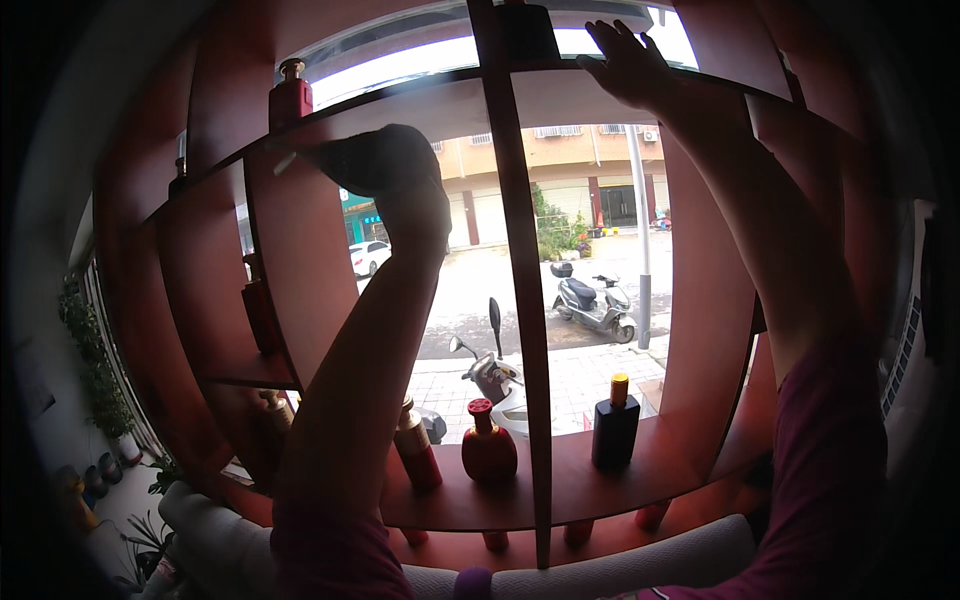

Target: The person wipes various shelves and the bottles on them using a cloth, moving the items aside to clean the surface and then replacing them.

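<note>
My left hand (pixel 409 202) is raised before a wooden display shelf and bent to the left at the wrist. A dark, cloth-like item (pixel 367 161) is in it, just under the upper shelf board (pixel 420 101); backlight hides its detail. My right hand (pixel 630 67) is up at the edge of the upper right board, fingers spread and holding nothing. Left of those fingers stands a dark bottle or box (pixel 529 34). A red bottle with a gold cap (pixel 291 97) stands on the upper left board.
On the lower board (pixel 562 487) stand a red-and-gold bottle (pixel 418 446), a round red bottle (pixel 489 446) and a black bottle with a gold cap (pixel 616 427). An upright post (pixel 525 300) divides the shelf. A pale sofa back (pixel 637 559) lies below. Scooters (pixel 596 300) are outside.
</note>
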A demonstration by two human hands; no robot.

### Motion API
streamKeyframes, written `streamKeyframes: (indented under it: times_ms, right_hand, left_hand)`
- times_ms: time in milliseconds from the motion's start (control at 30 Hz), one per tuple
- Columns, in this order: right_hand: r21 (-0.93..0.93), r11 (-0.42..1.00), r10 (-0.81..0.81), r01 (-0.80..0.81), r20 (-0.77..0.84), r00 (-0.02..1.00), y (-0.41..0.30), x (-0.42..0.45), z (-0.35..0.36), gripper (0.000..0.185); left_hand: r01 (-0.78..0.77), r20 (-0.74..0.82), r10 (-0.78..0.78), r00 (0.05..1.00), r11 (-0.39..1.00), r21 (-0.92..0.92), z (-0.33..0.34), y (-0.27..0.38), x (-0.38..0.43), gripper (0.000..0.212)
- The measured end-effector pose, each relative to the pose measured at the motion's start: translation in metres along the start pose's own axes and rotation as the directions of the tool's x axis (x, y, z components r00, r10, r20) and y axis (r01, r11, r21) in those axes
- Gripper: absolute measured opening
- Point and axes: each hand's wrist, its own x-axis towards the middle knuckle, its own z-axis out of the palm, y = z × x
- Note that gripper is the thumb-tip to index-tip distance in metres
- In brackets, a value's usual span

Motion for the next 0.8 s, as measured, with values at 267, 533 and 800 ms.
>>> streamKeyframes:
  times_ms: [267, 533, 800]
  right_hand:
    - [-0.007, 0.983, -0.184, 0.184, -0.037, 0.982, 0.021, -0.007, 0.041, 0.032]
    - [0.26, 0.963, -0.036, 0.079, -0.166, 0.985, 0.026, -0.01, 0.03, 0.042]
    - [0.233, 0.968, -0.057, 0.096, -0.166, 0.984, 0.032, -0.014, 0.037, 0.044]
  left_hand:
    - [-0.361, 0.158, 0.33, 0.931, 0.759, 0.541, 0.069, 0.036, 0.055, 0.028]
    - [-0.238, 0.063, 0.391, 0.918, 0.417, 0.877, 0.092, -0.025, 0.096, 0.027]
    - [-0.335, 0.17, 0.373, 0.912, 0.438, 0.834, 0.096, -0.029, 0.099, 0.022]
